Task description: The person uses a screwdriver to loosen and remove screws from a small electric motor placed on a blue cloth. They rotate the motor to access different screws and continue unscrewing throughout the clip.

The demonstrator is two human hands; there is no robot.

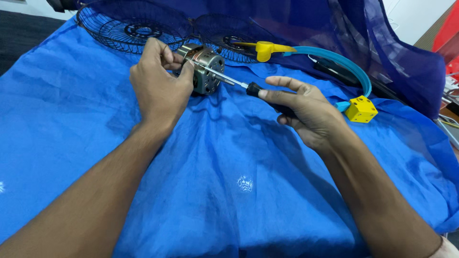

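A small metal fan motor (209,70) lies on its side on the blue cloth (229,191). My left hand (160,81) grips its left end and holds it steady. In my right hand (306,107) is a screwdriver (239,83) with a black handle. Its thin metal shaft points up-left and its tip rests on the motor's top face, next to my left fingers. My right index finger lies stretched along the handle.
Two black wire fan guards (129,28) lie at the back of the cloth. A curved blue strip with a yellow handle (265,50) runs to a yellow cube-shaped block (361,110) at the right. Dark blue fabric (373,43) is heaped behind.
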